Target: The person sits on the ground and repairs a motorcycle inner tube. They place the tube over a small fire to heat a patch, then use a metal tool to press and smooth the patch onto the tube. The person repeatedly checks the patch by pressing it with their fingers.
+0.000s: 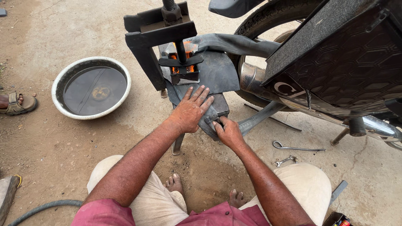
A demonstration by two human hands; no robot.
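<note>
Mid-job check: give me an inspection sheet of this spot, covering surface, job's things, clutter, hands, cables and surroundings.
Surface: bare dirt and concrete ground, dusty; small dark stand under the work.
Job's things: black rubber inner tube laid flat over the stand, running back to the motorcycle wheel; screw press clamped on it, orange glow beneath.
Clutter: tyre lever and small wrench on the ground at right; flat bar.
Hands: left hand pressed flat on the tube, fingers spread; right hand pinching the tube's edge.
Cables: grey hose at lower left.
Surroundings: white basin of water; another person's sandalled foot at left.
</note>
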